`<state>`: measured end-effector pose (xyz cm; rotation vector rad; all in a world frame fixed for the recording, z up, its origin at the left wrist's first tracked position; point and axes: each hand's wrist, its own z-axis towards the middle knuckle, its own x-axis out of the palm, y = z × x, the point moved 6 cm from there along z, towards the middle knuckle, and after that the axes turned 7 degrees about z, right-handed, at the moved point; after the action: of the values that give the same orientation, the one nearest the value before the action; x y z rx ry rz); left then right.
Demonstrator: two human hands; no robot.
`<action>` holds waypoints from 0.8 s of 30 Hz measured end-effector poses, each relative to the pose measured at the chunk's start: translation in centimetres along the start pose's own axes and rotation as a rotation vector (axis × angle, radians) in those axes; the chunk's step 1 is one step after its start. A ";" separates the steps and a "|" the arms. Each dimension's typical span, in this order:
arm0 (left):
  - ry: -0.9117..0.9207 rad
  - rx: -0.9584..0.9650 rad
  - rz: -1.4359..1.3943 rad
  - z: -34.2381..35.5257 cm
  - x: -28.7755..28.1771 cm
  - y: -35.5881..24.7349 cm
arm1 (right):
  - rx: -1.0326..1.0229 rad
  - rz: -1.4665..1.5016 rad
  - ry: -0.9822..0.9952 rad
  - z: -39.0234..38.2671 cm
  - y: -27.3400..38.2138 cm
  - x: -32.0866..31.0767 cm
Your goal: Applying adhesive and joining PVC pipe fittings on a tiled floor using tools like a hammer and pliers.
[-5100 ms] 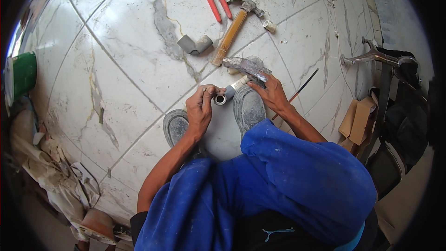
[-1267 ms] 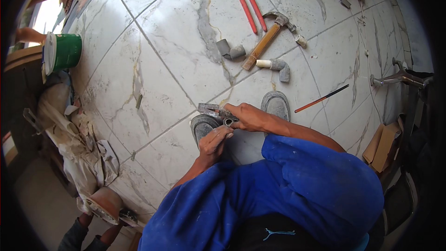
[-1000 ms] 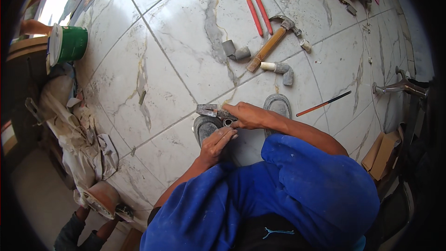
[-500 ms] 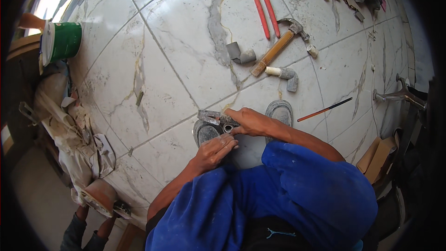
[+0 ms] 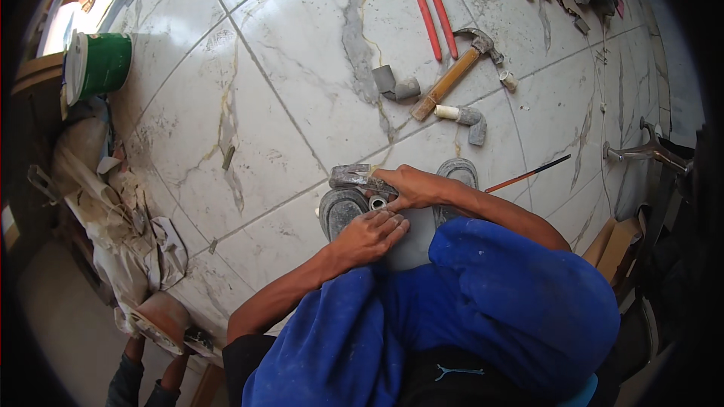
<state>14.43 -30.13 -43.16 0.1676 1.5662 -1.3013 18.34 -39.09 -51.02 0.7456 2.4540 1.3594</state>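
Between my shoes, my left hand (image 5: 369,235) and my right hand (image 5: 411,187) meet around a grey pipe fitting (image 5: 378,202), whose round open end faces up. My right thumb and fingers close on its far side, with the index finger along a dusty grey, elongated piece (image 5: 353,175); whether that piece is joined to the fitting I cannot tell. My left fingers are bent and pressed together against the fitting's near side, partly hiding it.
Beyond my hands lie a hammer (image 5: 451,79), red-handled pincers (image 5: 436,22), grey pipe elbows (image 5: 396,86) (image 5: 470,122) and a thin orange-black rod (image 5: 528,173). A green bucket (image 5: 105,64) and cloth sacks (image 5: 90,181) line the left. Another person's forearms (image 5: 170,373) show at lower left.
Both hands and the fitting have shifted slightly to the right in the picture. The elongated grey piece has turned, and my left hand sits closer under the fitting. A hand by the bucket has left.
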 end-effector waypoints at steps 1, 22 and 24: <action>0.235 0.305 0.234 0.1 0.8 -1.2 | -0.013 -0.027 0.007 0.3 0.0 0.0; -0.499 -0.568 -0.236 -3.5 -3.2 3.1 | -0.062 0.023 -0.053 -1.7 0.7 -0.3; -0.475 -0.606 -0.221 -3.4 -2.1 3.7 | 0.149 0.145 -0.091 -2.6 0.1 -1.2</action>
<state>15.76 -24.98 -44.39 -0.6629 1.5087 -0.8825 18.26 -41.57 -49.56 1.0143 2.4914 1.1701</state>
